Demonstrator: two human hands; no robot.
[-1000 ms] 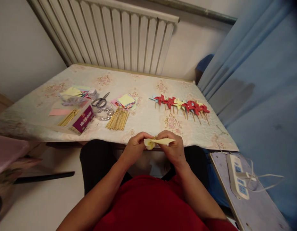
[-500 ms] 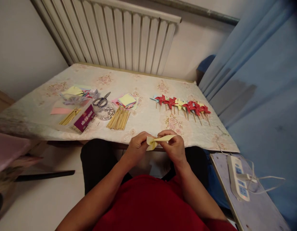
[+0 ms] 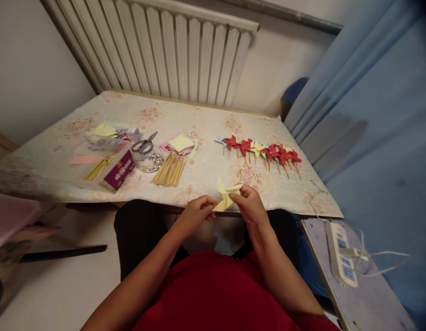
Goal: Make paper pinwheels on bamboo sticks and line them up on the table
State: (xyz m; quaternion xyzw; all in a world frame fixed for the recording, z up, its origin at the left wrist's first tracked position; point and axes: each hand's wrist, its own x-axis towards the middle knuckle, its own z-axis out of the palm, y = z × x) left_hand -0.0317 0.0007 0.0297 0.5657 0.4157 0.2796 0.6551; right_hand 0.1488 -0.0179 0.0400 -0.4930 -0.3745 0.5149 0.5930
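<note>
A pale yellow paper pinwheel (image 3: 225, 200) with folded blades is held over the table's front edge, between my two hands. My left hand (image 3: 198, 212) is closed at its lower left side, where a thin brownish edge, perhaps a stick, shows by the fingertips. With thumb and fingers, my right hand (image 3: 250, 205) pinches the pinwheel near its middle and right blade. Finished pinwheels (image 3: 272, 151) in red, yellow and light blue lie in a row on sticks, farther back to the right. A bundle of thin wooden sticks (image 3: 169, 171) lies left of my hands.
Square coloured papers (image 3: 181, 143) are stacked behind the sticks. Scissors (image 3: 144, 145) rest on a clear round tub of small shiny pins (image 3: 149, 162). Beside it stands a purple-sided box (image 3: 120, 174) holding sticks. A power strip (image 3: 341, 255) with cables sits on a low surface at right.
The pinwheel has turned in my hands, so its blades now face up more openly. My left hand has shifted to its lower left side; my right fingers have moved onto its middle.
</note>
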